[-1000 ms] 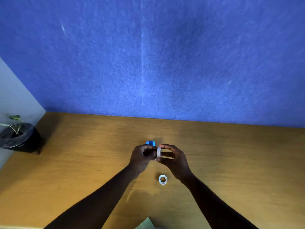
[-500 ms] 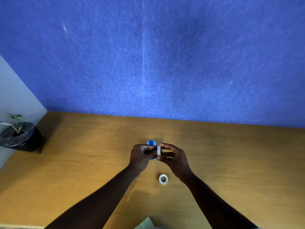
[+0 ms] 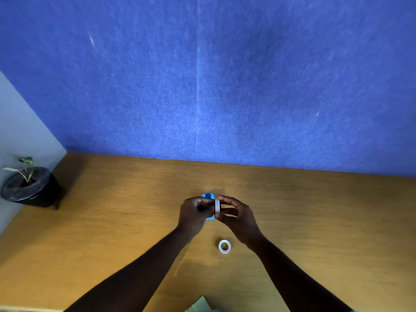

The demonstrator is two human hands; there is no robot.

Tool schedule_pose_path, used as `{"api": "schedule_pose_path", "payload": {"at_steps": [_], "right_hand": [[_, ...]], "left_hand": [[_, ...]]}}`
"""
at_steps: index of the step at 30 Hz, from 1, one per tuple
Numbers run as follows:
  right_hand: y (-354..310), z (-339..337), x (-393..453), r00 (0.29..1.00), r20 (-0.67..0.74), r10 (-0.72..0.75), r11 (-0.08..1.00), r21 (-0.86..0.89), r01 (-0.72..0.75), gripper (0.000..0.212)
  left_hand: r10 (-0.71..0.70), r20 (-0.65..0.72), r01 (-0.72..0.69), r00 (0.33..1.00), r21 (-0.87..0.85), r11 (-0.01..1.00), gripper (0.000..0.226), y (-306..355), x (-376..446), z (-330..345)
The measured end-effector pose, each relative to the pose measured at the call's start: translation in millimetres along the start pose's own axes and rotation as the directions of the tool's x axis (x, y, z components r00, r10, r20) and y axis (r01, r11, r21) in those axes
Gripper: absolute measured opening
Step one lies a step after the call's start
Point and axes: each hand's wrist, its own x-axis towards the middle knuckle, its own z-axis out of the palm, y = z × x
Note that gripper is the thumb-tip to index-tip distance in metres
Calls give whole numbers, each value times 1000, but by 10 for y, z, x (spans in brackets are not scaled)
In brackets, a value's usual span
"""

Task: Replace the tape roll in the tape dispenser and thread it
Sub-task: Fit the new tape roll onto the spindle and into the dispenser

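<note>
The grip of the right hand is a narrow pinch: thumb and fingers close on a white tape roll, held on edge between the two hands. The left hand is curled shut around the blue tape dispenser, which shows only as a patch of blue above and below the knuckles. Roll and dispenser sit just beside each other, and whether they touch cannot be told.

Little has changed over the last second. Both hands have stayed in the same spot above the bench, and the roll has kept its upright pose at the dispenser's side. That suggests careful fitting work, lining the roll up with its seat, and not a carry or a swap. Whether the roll is already seated is hidden by the fingers. Threading looks not yet begun, since no loose tape end shows.

A second white roll lies flat on the bench nearer the person, just beside the right wrist, unmoved. It may be the old one.

The bench is bare brown wood. A blue felt wall stands behind it, and a small potted plant sits at the far left.
</note>
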Motion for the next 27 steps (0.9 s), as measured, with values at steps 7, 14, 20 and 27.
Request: {"api": "schedule_pose_path", "payload": {"at_steps": [7,14,20,27], "right_hand": [[19,75,55,1000,-24,-19,999,-51,18,57],[46,142,177,1000,-20,17,998,-52,-18,54],[30,144,326,999,-13,30,998,-62,-31,54],[121,152,609,998,-44,33,981,-189,-41,53]], "left_hand": [[-27,11,27,1000,51,998,22,-53,42,-31],[-51,-2,51,999,68,996,21,-90,155,-105],[-58,5,57,998,109,992,20,-114,328,-132],[-65,-76,82,995,236,968,19,-198,591,-132]]}}
